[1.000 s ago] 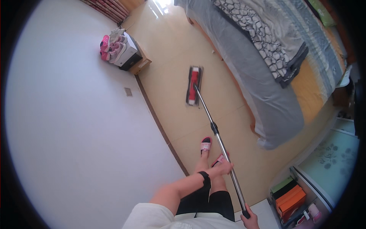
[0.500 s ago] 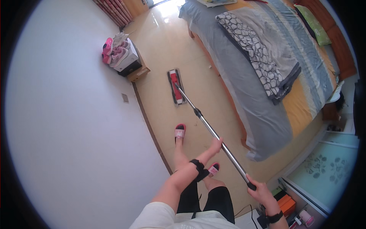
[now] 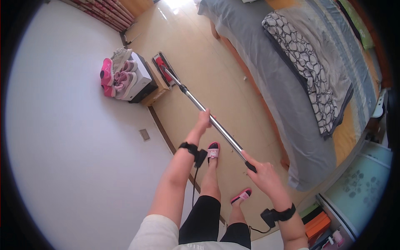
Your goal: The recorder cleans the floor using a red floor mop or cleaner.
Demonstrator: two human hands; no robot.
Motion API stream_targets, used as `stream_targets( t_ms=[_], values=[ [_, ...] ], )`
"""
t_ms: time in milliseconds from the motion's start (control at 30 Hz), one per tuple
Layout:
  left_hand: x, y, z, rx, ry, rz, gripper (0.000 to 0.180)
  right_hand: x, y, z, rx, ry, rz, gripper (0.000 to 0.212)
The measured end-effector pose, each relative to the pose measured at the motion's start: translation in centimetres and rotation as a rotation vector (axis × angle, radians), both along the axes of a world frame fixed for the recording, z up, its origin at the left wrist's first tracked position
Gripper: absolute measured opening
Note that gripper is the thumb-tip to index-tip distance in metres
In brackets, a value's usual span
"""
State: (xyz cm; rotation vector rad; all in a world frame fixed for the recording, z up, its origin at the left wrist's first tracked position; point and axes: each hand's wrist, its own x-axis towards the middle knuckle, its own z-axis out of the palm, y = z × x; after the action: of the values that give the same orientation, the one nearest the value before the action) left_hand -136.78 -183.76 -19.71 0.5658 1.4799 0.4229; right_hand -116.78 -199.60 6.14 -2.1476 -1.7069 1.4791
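Note:
A flat mop with a silver pole (image 3: pixel 227 136) slants across the middle of the view. Its red and grey head (image 3: pixel 160 62) lies on the tiled floor, close beside the stacked boxes. My left hand (image 3: pixel 203 120) is closed round the pole partway up. Farther back, my right hand (image 3: pixel 266 177) grips the pole near its black end, the index finger stretched along it. Black straps with small devices sit on both of my wrists. Pink slippers (image 3: pixel 213 152) are on my feet, below the pole.
Boxes (image 3: pixel 154 92) topped with several shoes (image 3: pixel 121 77) stand against the white wall (image 3: pixel 75 146) on the left. A bed with a grey sheet (image 3: pixel 266 83) runs along the right. A glass-topped cabinet (image 3: pixel 354 183) is at lower right. Red patterned curtains (image 3: pixel 104 12) hang far left.
The mop head has moved forward and left, up to the boxes. Both hands have gone forward with the pole, and my right hand has also moved left. My feet appear in different places.

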Motion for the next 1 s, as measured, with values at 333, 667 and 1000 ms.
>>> stream_targets(
  t_ms=[333,667,1000],
  values=[
    [3.7,-1.1,-2.3,0.031,0.103,-0.349,0.025,0.3,-4.7,-2.2,-0.181,0.176,-0.425,0.052],
    [14.7,-19.5,0.4,0.458,0.457,-1.172,0.014,4.0,-25.7,2.7,-0.392,0.507,-0.970,0.056],
    [23.6,-42.6,4.7,0.699,0.554,-1.979,0.022,8.6,-50.3,6.3,-0.438,0.692,-1.175,0.065]
  ],
)
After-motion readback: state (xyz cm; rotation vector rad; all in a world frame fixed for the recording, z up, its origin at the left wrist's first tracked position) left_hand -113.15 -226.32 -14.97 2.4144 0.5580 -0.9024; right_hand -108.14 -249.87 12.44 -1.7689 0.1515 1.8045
